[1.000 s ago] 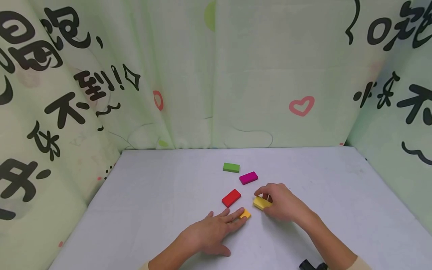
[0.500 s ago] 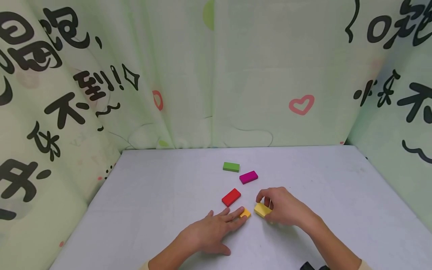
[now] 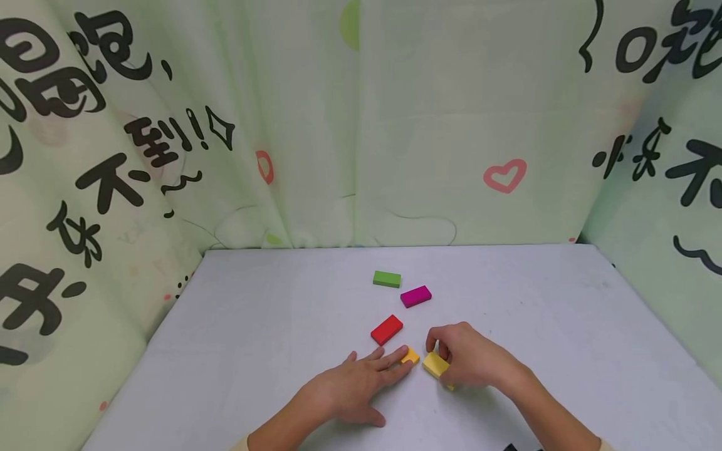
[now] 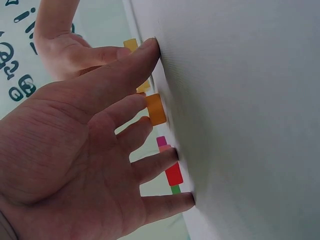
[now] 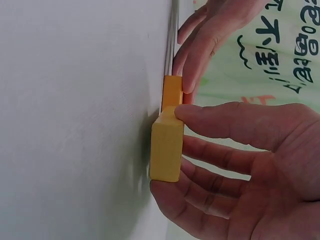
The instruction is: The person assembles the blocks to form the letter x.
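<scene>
Left hand: your left hand (image 3: 361,388) is spread low over the white counter (image 3: 254,326), released, its straight fingers reaching an orange block (image 3: 413,356) and partly covering it in the head view.
Right hand: your right hand (image 3: 474,357) pinches a yellow block (image 3: 434,363) between thumb and fingers; whether the block touches the counter, you cannot tell.
Yellow block: just right of the orange one, a narrow gap between them as seen from your head camera.
Other blocks: beyond your hands, a red block (image 3: 387,330) lies nearest, a magenta block (image 3: 416,296) farther back, a green block (image 3: 387,279) farthest, all three apart.
Near edge: a black object (image 3: 510,448), mostly cut off, beside your right forearm.
Backdrop: pale green curtain (image 3: 417,125) with black lettering and heart outlines.
</scene>
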Action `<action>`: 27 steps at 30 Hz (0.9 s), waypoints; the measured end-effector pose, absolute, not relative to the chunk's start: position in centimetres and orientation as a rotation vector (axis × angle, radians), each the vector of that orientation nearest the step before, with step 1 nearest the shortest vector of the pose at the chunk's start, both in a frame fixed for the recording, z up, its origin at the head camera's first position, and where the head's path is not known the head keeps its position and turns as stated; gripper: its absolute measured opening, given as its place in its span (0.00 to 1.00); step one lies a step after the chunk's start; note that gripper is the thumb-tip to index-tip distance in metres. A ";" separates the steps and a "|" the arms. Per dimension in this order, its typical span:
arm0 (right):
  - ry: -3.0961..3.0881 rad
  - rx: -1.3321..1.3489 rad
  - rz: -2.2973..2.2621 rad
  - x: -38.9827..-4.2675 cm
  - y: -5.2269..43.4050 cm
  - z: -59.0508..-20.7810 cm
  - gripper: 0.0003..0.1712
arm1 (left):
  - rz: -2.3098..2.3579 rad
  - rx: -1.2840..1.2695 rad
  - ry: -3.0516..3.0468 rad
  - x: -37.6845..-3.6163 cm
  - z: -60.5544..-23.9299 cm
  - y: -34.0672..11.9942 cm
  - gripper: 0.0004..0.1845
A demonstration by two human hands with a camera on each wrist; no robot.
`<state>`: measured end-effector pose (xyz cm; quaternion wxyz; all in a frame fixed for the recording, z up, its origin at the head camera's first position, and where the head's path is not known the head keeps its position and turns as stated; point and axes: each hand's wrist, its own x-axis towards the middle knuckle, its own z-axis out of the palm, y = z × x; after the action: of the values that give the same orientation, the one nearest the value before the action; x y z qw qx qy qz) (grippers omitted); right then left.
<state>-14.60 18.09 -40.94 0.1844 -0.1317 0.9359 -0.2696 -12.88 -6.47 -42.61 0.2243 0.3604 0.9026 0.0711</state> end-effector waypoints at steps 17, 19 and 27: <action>2.618 -0.421 -0.791 -14.0 17.1 -41.4 0.23 | 0.185 0.997 2.479 -12.9 -42.8 -6.6 0.53; 2.617 -0.438 -0.800 -14.0 17.0 -41.5 0.23 | 0.187 0.996 2.479 -13.0 -42.7 -6.6 0.53; 2.622 -0.451 -0.815 -14.3 16.9 -41.7 0.23 | 0.192 1.013 2.492 -12.9 -42.6 -6.6 0.52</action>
<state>-14.26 16.91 -41.71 0.1787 -0.1596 0.9272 -0.2881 -12.93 -6.60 -42.63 0.2205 0.3663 0.9013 0.0696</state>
